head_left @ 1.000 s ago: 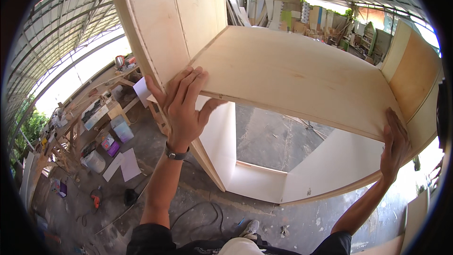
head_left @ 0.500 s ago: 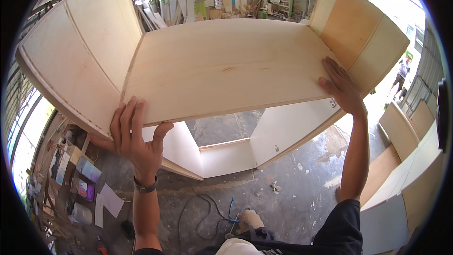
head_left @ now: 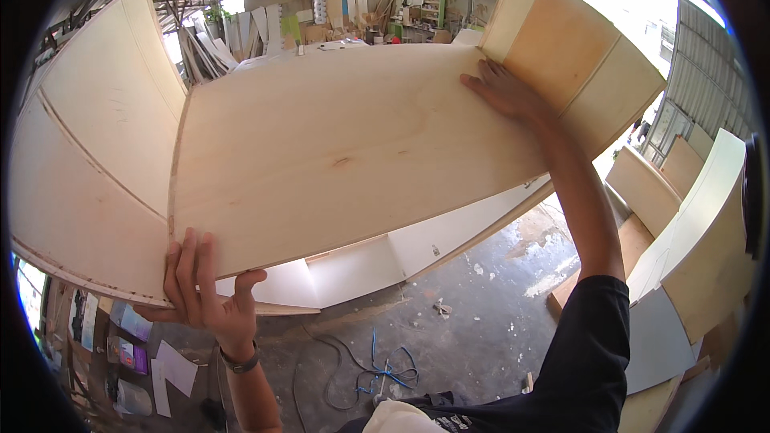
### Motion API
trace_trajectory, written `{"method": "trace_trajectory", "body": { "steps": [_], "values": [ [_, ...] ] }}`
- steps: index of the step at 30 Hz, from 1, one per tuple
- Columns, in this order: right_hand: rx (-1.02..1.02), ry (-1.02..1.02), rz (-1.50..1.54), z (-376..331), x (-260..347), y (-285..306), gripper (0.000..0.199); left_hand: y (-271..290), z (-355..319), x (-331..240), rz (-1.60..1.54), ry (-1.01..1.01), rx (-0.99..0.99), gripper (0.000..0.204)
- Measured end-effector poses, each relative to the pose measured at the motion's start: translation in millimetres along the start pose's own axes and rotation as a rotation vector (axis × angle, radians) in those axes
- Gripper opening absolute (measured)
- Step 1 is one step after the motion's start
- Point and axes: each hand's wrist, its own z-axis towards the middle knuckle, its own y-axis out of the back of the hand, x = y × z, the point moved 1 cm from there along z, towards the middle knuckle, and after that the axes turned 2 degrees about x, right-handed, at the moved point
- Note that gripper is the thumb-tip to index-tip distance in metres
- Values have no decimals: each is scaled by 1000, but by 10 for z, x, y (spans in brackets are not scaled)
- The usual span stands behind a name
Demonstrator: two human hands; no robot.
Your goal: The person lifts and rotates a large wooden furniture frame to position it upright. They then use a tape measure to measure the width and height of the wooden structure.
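Observation:
A large plywood panel [head_left: 345, 136] spans between two upright side boards of an unfinished wooden cabinet. The left board [head_left: 88, 136] is pale. The right board [head_left: 577, 56] has a darker orange strip. My left hand [head_left: 210, 297] grips the panel's near left corner, fingers over the top and thumb at the front edge. Higher up, my right hand [head_left: 509, 90] lies flat with fingers spread on the panel, near where it meets the right board. Under the panel show white inner boards [head_left: 361, 271], with a small metal fitting on one.
A blue cord and a dark cable [head_left: 385, 373] lie on the grey floor [head_left: 473, 337] near me. Sheets and boards [head_left: 682, 248] lean at the right. Paint containers [head_left: 132, 321] and scraps are at lower left. Boards and shelving stand along the back.
My right hand has slid farther away along the panel toward its far right corner. The left hand stays at the near left corner. The view has shifted, and the cabinet sits more to the left.

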Motion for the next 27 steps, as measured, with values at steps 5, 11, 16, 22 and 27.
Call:
{"method": "trace_trajectory", "body": {
  "steps": [5, 11, 16, 22, 27],
  "values": [
    [-8, 89, -107, -299, -137, -70, 85, 55, 35, 25, 0, -9, -4, 66],
    [-36, -39, -214, -1398, -137, -13, 88, 45, 51, -20, -20, -19, -2, 65],
    [-103, -170, -233, -2176, 6, 3, 84, 12, 53, -42, -92, -40, -14, 60],
    [-661, 257, -283, -2198, -86, 244, 34, 63, 65, -21, -54, -67, -10, 56],
    [-393, 307, -812, -1463, -658, 466, 64, 13, 75, -10, -141, -82, -41, 55]
  ]
}}
